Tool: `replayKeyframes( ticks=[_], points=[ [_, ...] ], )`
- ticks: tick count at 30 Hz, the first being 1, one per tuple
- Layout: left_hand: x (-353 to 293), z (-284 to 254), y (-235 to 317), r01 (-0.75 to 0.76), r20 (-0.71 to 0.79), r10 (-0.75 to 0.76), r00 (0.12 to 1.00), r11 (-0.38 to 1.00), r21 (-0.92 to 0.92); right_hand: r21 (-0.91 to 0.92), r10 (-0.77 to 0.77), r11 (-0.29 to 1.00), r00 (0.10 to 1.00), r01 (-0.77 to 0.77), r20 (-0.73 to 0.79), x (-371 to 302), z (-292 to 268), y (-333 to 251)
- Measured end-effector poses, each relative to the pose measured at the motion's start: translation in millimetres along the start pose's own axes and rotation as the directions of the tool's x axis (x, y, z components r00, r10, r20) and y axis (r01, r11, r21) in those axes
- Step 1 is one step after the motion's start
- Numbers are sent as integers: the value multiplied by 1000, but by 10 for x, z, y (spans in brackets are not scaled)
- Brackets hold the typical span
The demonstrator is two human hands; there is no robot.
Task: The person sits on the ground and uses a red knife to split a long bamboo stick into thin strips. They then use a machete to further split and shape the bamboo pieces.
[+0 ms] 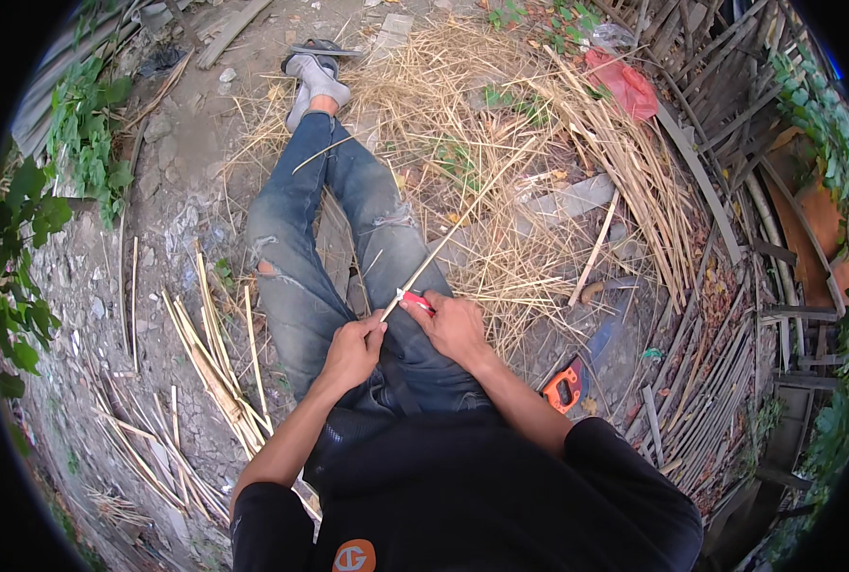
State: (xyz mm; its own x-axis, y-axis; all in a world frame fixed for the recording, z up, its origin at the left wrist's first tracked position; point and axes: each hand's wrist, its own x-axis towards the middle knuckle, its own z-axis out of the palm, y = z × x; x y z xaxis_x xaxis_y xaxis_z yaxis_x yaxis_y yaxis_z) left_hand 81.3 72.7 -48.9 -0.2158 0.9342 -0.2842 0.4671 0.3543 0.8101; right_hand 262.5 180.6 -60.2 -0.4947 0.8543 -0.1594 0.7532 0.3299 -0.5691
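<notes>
My left hand (pixel 353 355) is closed on the near end of a thin bamboo strip (pixel 444 238), which slants away up and to the right over my thigh. In my closed right hand (pixel 455 329) is a small red-handled cutter (pixel 416 302). Its pale tip meets the strip just beyond my left fingers; the blade itself is too small to make out clearly. Both hands rest close together above my lap, over my jeans (pixel 296 229).
Shavings (pixel 491 172) litter the ground ahead. Split strips lie in a bundle (pixel 634 181) at the right and a pile (pixel 215 367) at the left. An orange-handled saw (pixel 563 386) and a curved knife (pixel 606 288) lie right of me. A red plastic bag (pixel 623 84) sits farther off.
</notes>
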Motion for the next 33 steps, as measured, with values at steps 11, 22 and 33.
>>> replayKeyframes(
  ticks=[11,22,33],
  points=[
    [-330,-461,-110,638,560,-323,763,517,-571,167,135,981,961,-95,-243,-33,127,402],
    [-79,-117,-127,219,152,-166,974,853,-473,399,-27,912,986,93,-167,148,-150,270],
    [595,322,117,-63,34,67,997,993,-95,84,-44,996,997,39,56,122,-134,443]
  ],
)
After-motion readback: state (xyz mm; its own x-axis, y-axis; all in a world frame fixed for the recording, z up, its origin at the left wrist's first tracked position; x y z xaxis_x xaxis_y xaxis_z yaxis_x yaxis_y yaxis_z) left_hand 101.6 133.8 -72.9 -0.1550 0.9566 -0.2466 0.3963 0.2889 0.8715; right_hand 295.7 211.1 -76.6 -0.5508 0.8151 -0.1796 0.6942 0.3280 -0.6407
